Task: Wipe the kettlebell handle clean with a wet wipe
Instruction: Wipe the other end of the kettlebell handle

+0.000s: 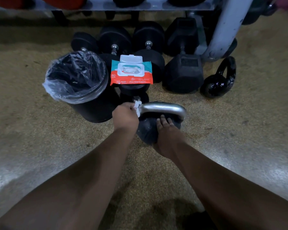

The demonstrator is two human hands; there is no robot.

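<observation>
Our left hand grips the wet wipe at the left end of the kettlebell handle. Our right hand lays straight fingers on the kettlebell, which stands on the speckled floor. Beyond are a bag-lined bin (contents unclear) and an open wipes pack atop dumbbells.

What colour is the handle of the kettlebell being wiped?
Silver-grey bare metal; the kettlebell handle arches over a black body, clearest in the head view.

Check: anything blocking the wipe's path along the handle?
Nothing visible. The left hand grips the wet wipe at the left end of the handle; the rest is bare. The right hand rests on the kettlebell body.
</observation>
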